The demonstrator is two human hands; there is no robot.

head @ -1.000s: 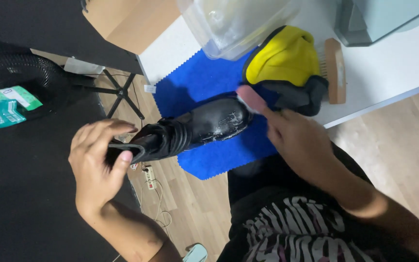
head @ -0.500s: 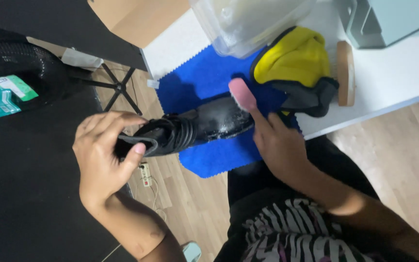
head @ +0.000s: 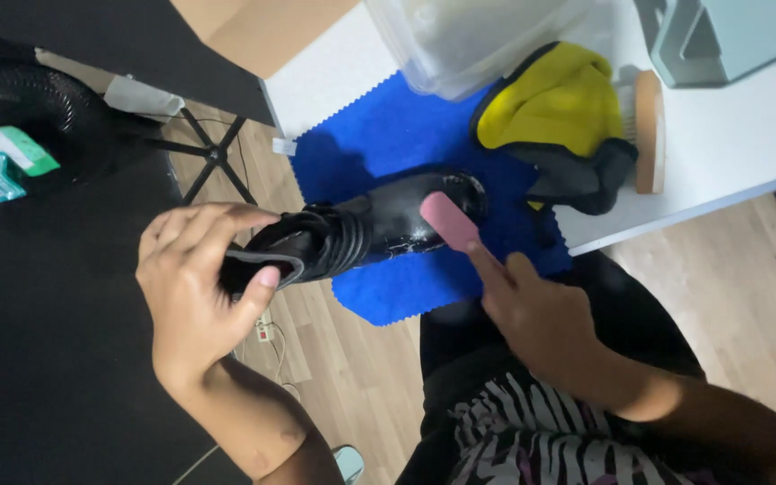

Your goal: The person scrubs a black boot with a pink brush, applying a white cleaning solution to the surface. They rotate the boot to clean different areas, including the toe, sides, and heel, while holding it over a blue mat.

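Fingers (head: 192, 226) of the left hand (head: 192, 301) curl over the back of a black boot (head: 365, 235), with the thumb pressed under the rim of its opening, so the hand is clamped on the boot's ankle end. The boot is held off the table, lying on its side, toe pointing toward the white table (head: 729, 144) and hanging above a blue cloth (head: 388, 144).

The right hand (head: 541, 314) has its fingers closed together on a pink pad (head: 449, 221), which they hold by its lower end. The pad's upper end lies against the side of the boot near the toe, where pale streaks show on the black surface.

The blue cloth is spread across the table's edge and droops over it toward the person's lap. On the cloth, just beyond the boot's toe, lies a yellow and black glove (head: 554, 117). Beside the glove, on bare table, a wooden brush (head: 648, 130) rests on its side. A clear plastic tub (head: 478, 36) stands behind the cloth, overlapping its far edge.

Below the hands is a wooden floor (head: 747, 296), and a black surface (head: 47, 359) fills the frame's left side.
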